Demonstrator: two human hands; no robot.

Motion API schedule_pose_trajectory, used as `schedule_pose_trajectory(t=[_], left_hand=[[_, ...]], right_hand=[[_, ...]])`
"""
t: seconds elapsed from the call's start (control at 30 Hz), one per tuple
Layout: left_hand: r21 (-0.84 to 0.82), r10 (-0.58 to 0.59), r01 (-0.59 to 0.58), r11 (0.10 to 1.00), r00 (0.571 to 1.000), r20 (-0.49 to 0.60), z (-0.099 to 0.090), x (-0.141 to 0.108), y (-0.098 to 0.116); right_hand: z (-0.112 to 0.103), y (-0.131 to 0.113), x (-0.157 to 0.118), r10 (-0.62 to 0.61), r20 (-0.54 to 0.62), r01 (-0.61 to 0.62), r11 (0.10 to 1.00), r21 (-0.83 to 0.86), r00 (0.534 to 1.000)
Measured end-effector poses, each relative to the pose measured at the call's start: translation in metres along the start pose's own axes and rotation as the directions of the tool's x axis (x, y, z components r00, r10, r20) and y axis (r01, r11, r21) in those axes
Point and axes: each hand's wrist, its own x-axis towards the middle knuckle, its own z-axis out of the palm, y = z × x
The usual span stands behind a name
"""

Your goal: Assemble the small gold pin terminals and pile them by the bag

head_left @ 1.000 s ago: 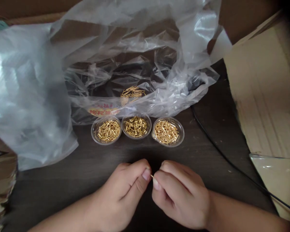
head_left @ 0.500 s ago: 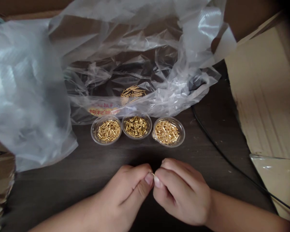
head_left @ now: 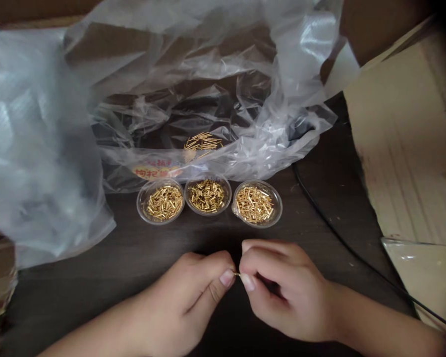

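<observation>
A makeshift spot for small handwork is suggested, though whether a home or a workshop cannot be told: on a dark brown, wood-like worktop [head_left: 141, 258], round clear plastic cups [head_left: 208, 213] of tiny gold-coloured metallic pieces [head_left: 208, 195] are surrounded by crumpled translucent plastic sheeting [head_left: 40, 148], rough-edged brown cardboard [head_left: 405, 148] and a thin black cable [head_left: 327, 224].

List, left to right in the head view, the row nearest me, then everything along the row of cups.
Nearest: left hand, thin gold piece, right hand. Cup row: cloudy plastic, left cup, middle cup, right cup, black cable, cardboard.
</observation>
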Motion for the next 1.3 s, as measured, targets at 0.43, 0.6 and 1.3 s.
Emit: schedule_pose_trajectory(t=[0.43, 0.6, 1.3], left_hand=[[0.002, -0.011, 0.011, 1.0, 1.0, 0.007, 0.001, -0.002, -0.001], [0.021, 0.0, 0.0, 1.0, 1.0, -0.021, 0.002, -0.001, 0.0], [-0.014, -0.005, 0.005, 1.0, 1.0, 0.001, 0.001, 0.0, 0.003]], right_hand=[[0.004, 0.001, -0.004, -0.011, -0.045, 0.011, 1.0, -0.013, 0.999], [0.006, 0.002, -0.009, -0.061, -0.043, 0.055, 0.991, -0.124, 0.997], [0.003, -0.001, -0.005, -0.037, -0.054, 0.033, 0.996, -0.085, 0.998]])
